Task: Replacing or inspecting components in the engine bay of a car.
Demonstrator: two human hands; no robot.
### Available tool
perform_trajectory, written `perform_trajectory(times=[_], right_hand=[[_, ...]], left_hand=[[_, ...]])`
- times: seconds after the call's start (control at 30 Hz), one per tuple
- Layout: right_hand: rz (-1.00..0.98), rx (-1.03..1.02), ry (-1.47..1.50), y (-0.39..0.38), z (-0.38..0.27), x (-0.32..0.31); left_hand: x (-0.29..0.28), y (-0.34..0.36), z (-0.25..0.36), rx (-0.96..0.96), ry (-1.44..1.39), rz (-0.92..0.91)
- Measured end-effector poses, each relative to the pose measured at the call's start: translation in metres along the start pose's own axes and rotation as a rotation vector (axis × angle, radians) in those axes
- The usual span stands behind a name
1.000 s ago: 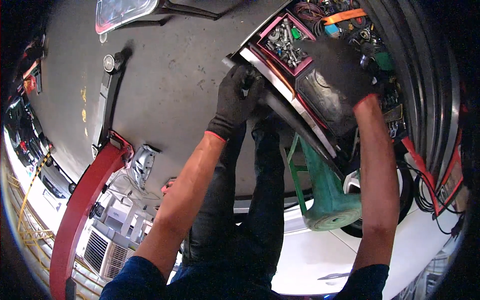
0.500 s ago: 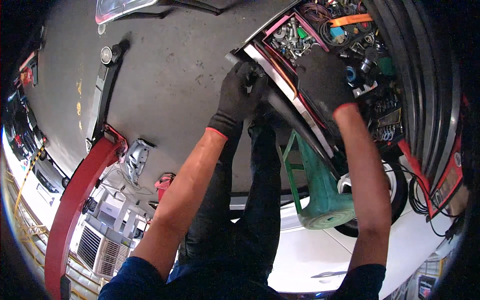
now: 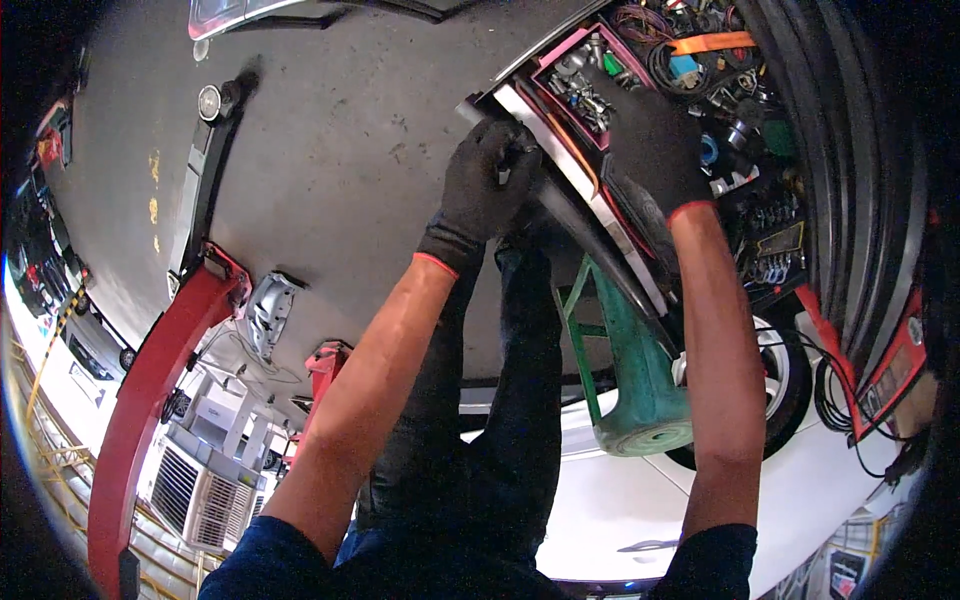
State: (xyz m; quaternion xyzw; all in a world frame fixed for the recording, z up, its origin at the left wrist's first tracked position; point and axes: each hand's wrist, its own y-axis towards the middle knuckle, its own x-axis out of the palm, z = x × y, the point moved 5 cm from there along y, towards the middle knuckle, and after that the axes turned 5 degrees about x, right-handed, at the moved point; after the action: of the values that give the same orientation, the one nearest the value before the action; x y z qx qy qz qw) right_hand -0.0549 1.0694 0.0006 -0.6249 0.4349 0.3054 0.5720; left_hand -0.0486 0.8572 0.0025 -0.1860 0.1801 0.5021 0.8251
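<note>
My left hand, in a black glove with a red cuff, is beside the front edge of an open tool drawer. Its fingers are curled together around something small and dark that I cannot make out. In a matching glove, my right hand reaches over the drawer. Its fingertips dip to the right side of a pink tray and are hidden by the back of the hand. Loose silver metal fittings fill that tray, with a small green piece among them.
Cables, an orange strap and a row of wrenches crowd the drawer. Below it stands a green stool near a white car. A red lift arm lies on the left, and black hoses or trim hang at right.
My right hand has pushed a little further over the pink tray, and the metal pieces in it have shifted. My left hand has turned slightly, staying by the drawer edge.
</note>
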Motion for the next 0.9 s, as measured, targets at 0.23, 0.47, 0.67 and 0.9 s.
perform_trajectory(times=[0.23, 0.47, 0.67, 0.9], right_hand=[[0.083, -0.083, 0.269, -0.008, 0.012, -0.012], [-0.006, -0.078, 0.134, -0.009, -0.003, -0.005], [0.101, -0.007, 0.300, 0.013, -0.003, -0.026], [-0.041, 0.109, 0.192, 0.016, 0.015, -0.007]], left_hand=[[-0.003, 0.000, 0.004, 0.007, -0.071, 0.025], [-0.001, -0.001, 0.004, -0.016, -0.065, 0.012], [-0.005, -0.002, -0.006, 0.050, -0.025, 0.007], [0.001, 0.000, 0.000, 0.007, -0.061, 0.001]])
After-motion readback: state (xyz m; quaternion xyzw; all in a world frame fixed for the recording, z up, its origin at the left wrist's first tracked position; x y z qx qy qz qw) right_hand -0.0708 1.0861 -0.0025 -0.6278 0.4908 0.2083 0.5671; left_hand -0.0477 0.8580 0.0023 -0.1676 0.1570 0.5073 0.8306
